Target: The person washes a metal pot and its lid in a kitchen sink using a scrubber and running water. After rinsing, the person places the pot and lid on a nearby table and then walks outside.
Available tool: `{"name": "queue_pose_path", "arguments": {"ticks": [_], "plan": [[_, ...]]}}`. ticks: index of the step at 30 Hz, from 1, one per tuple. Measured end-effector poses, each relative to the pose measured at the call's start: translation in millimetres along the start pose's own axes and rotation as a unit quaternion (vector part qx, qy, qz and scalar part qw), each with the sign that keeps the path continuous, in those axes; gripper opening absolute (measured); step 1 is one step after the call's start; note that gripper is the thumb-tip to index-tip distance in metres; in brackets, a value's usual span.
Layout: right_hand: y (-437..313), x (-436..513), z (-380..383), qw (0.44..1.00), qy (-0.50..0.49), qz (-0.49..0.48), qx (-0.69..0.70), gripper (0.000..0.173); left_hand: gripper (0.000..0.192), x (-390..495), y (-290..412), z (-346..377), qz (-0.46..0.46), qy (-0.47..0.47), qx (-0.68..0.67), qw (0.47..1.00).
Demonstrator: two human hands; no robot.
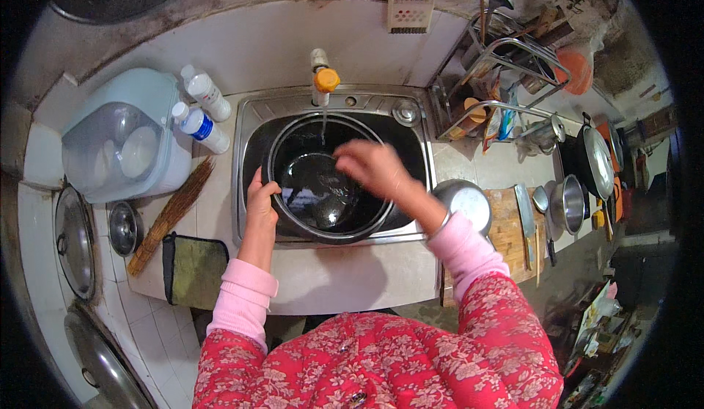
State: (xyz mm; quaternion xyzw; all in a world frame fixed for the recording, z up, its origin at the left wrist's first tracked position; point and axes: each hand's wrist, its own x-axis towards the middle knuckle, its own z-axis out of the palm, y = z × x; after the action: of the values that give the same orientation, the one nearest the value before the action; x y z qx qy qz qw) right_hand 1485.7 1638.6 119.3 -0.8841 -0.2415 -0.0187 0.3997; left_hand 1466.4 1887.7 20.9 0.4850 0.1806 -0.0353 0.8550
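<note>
A round black pot [330, 237] rests tilted in the stainless steel sink [240, 189], with shiny liquid in its bottom. Water runs into it from the faucet with a yellow handle [326, 80]. My left hand [260, 202] grips the pot's left rim, thumb over the edge. Above the right part of the pot, my right hand [371, 168] is blurred by motion, with its fingers bent; whether it holds anything cannot be told. The steel drain strainer [406, 112] sits at the sink's back right corner.
Left of the sink stand two plastic bottles [206, 94], a lidded dish box [179, 161], a straw brush [173, 216] and a green cloth [198, 272]. To the right are a metal bowl [470, 208], a cutting board [498, 233] with a cleaver [525, 211], and a metal rack [528, 106].
</note>
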Motion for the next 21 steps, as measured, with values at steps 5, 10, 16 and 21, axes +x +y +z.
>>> {"name": "queue_pose_path", "arguments": {"ticks": [5,10,16,21], "plan": [[26.1,65.3,-33.1,0.989,0.072,-0.034,-0.123,0.043,0.067,-3.3,-6.2,-33.7,0.008,0.055,-0.053,0.997],[11.7,100.7,-29.4,0.975,0.061,-0.075,-0.201,0.051,0.069,-2.4,-7.7,-58.5,-0.015,0.079,-0.102,0.992],[8.9,117.7,-34.4,0.951,0.045,-0.128,-0.277,0.043,0.068,-10.0,0.4,-47.3,-0.016,0.111,-0.112,0.987],[-3.4,127.5,-31.2,0.930,0.052,-0.044,-0.360,0.047,0.066,-14.1,4.0,-28.5,-0.030,0.133,-0.118,0.984]]}}
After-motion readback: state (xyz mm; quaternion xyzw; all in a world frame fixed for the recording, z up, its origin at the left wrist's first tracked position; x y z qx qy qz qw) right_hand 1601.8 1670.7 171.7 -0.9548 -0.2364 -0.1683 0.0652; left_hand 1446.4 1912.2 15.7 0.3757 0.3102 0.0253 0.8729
